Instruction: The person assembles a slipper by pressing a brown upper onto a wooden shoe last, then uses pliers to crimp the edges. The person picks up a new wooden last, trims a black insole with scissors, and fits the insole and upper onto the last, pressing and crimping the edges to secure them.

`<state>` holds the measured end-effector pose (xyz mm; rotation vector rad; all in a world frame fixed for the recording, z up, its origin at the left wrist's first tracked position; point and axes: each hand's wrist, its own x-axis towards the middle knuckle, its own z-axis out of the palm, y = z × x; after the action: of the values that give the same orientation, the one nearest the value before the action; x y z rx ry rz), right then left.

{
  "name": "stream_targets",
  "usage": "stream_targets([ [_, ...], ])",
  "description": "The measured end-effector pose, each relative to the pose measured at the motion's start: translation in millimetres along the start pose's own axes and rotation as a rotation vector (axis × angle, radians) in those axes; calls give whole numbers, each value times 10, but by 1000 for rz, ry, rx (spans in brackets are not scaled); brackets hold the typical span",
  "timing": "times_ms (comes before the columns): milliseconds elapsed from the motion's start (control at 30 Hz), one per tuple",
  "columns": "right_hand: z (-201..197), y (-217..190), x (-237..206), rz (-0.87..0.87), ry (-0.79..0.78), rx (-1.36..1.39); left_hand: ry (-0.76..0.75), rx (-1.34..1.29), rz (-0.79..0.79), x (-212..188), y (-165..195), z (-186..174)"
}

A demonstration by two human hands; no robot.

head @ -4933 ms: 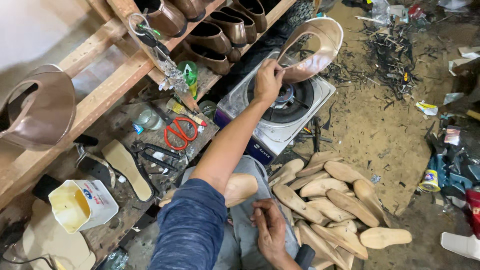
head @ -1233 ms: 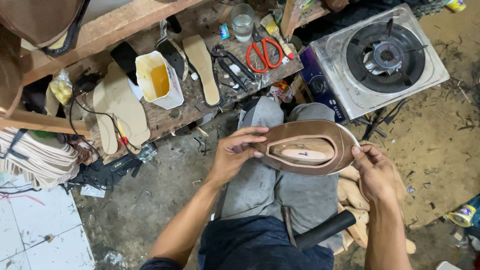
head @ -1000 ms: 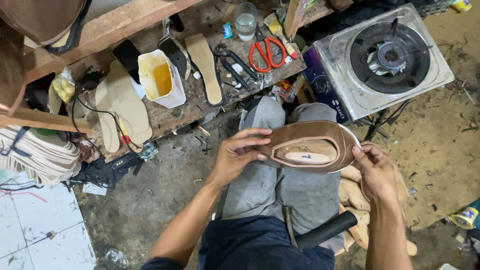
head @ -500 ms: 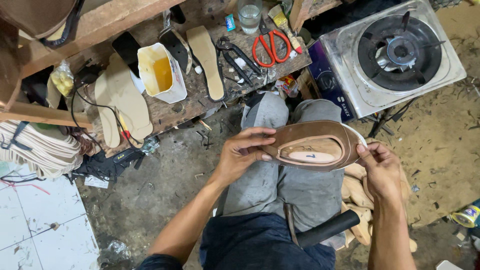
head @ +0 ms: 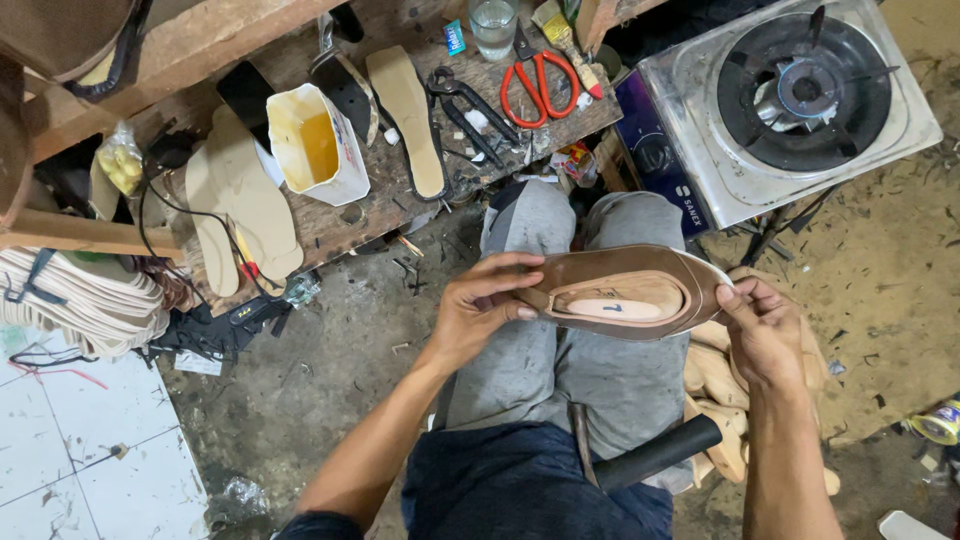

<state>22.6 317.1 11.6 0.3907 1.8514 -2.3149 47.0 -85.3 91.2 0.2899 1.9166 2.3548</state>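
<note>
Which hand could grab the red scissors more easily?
Probably the left hand. It holds the brown shoe upper at the end nearer the workbench, where the red scissors lie. The right hand grips the far end, away from the bench.

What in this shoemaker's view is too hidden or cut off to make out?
- Head view: underside of the brown shoe upper, turned away.
- Fingertips of the right hand, curled behind the shoe's toe.
- Hammer head, hidden under the legs.
- Pale wooden lasts, mostly covered by the right forearm.
</note>
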Motion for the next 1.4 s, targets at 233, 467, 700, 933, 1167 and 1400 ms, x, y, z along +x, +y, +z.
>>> stream_targets([
  [233,5,7,14,26,-16,5,-97,577,236,43,165,-317],
  [467,103,-23,5,17,-47,42,34,454,145,41,-181,-415],
  [700,224,-136,-105,143,-63,148,120,882,337,-14,247,-121],
  [933,628,-557,-434,219,-64,199,-161,1184,576,120,242,1175],
  [1167,1291,-1316,-746,388,-77,171,-178,1121,715,264,615,876],
  [1400,2034,-1370,477,-49,-473,-20,255,476,440,136,1227,196],
])
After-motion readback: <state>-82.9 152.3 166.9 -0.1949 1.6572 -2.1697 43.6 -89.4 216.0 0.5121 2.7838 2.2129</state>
